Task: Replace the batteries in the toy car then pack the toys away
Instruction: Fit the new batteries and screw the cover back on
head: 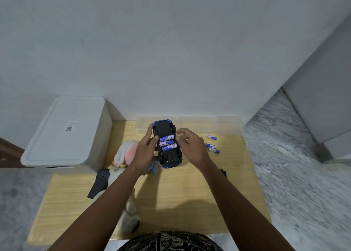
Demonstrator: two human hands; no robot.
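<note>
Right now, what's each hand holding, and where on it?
Left hand grips the upturned toy car by its left side, thumb by the batteries. Right hand touches the car's right side by the fingertips; a firm grip cannot be told.
</note>
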